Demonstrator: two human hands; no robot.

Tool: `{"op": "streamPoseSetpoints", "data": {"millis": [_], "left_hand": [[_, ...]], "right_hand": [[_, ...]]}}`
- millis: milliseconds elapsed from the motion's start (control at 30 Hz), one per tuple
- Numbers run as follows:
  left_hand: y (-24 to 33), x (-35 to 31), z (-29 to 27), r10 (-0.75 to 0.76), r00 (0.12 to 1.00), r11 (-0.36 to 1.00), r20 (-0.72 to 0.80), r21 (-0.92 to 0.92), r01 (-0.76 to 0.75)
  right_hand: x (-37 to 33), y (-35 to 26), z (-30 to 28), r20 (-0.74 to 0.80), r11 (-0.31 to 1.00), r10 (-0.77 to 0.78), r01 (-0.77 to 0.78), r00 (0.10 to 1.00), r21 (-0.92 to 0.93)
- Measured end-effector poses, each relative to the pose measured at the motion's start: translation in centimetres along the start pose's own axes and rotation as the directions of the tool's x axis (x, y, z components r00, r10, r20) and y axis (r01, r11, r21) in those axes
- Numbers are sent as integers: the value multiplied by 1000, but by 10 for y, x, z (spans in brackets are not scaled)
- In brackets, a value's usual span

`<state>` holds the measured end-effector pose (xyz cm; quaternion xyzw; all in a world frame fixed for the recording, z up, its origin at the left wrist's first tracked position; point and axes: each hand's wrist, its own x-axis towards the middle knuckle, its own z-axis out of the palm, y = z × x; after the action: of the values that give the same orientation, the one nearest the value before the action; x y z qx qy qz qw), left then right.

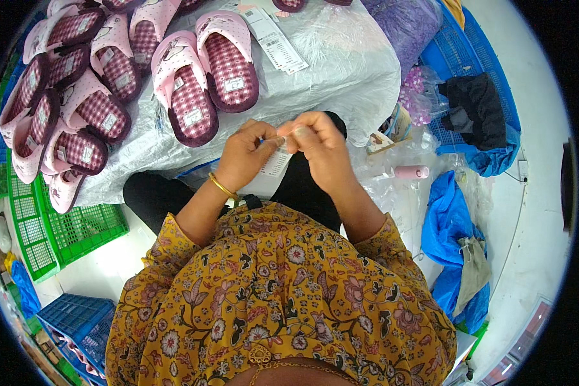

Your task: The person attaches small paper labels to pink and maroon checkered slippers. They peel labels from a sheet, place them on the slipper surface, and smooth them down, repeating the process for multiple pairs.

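Observation:
My left hand [246,154] and my right hand [316,145] meet above my lap, fingertips pinched together close to each other. Between them hangs a white printed paper tag [276,163], its upper end at my fingers. Both hands are closed around that upper end; any string there is too small to make out. Just beyond my hands, a pair of pink slippers with checked maroon insoles, a left slipper [186,96] and a right slipper [229,64], lies on the plastic-covered work surface [328,71]. A stack of white tags [273,42] rests beside the pair.
More pink slippers [103,109] are heaped at the left edge of the surface. Green crates [77,231] and a blue crate [77,318] stand on the floor at left. At right are a blue basket [495,71] with black cloth, a pink cylinder [411,172] and blue sheeting [444,219].

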<state>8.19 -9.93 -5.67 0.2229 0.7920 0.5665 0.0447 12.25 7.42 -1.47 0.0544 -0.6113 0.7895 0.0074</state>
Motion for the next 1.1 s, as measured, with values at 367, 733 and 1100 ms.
{"op": "streamPoseSetpoints", "data": {"millis": [367, 733, 1100], "left_hand": [[17, 0, 0, -394, 912, 830, 112, -383, 405], [21, -8, 4, -233, 972, 919, 26, -322, 229], [11, -15, -10, 238, 966, 957, 96, 149, -251]], "right_hand": [[-18, -8, -6, -132, 946, 202, -228, 970, -232], [-14, 5, -7, -209, 943, 204, -250, 956, -221], [-16, 13, -14, -122, 925, 185, -215, 975, -313]]}}
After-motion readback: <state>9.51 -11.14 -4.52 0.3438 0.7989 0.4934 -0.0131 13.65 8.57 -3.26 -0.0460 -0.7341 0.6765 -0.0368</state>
